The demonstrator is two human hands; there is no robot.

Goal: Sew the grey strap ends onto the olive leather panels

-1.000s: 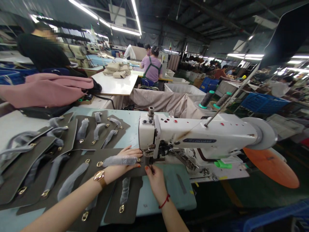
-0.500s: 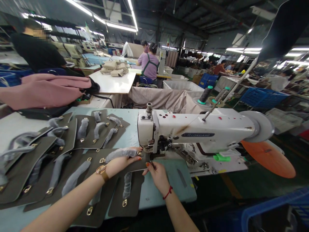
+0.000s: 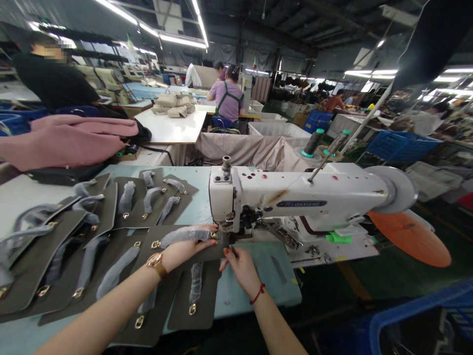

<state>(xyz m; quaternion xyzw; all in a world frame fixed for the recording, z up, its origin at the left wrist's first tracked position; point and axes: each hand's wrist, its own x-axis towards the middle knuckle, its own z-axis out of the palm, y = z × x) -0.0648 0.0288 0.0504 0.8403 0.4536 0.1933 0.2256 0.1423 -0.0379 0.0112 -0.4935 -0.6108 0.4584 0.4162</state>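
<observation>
A white sewing machine (image 3: 295, 202) stands on the pale blue table (image 3: 254, 291). My left hand (image 3: 186, 249) lies over a dark grey panel (image 3: 212, 252) with a wrapped strap (image 3: 183, 235) and gold ring, fingers curled on it beside the needle. My right hand (image 3: 238, 266) pinches the panel's front edge and a thin dark tool just below the presser foot. A gold watch sits on my left wrist, a red cord on my right.
Several more dark panels with wrapped straps (image 3: 92, 231) spread over the table's left. Pink fabric (image 3: 70, 140) lies behind them. Thread cones (image 3: 314, 143) stand behind the machine. An orange disc (image 3: 410, 239) hangs at right. Other people work at far tables (image 3: 170, 125).
My left fingers curled in from lying flat over the strap. My right hand drew slightly back toward me. The view shifted a little; the panel stays under the needle.
</observation>
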